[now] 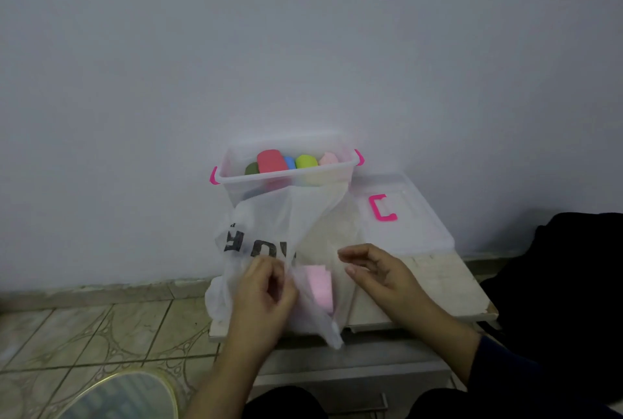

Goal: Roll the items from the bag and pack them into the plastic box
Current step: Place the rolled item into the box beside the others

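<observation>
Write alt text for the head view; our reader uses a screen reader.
Left hand grips a clear bag holding a pink item; right hand hovers open beside it. Behind, a box holds coloured rolls, its lid alongside.

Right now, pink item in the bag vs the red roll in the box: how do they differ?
The pink item lies inside the plastic bag, veiled by its film; the red roll stands bare in the plastic box among other colored rolls. The pink item looks flat and angular, not yet rolled; the red roll is rounded and compact. The pink item is pale, the red roll saturated. Both look like soft fabric pieces, though I can't tell exactly.
</observation>
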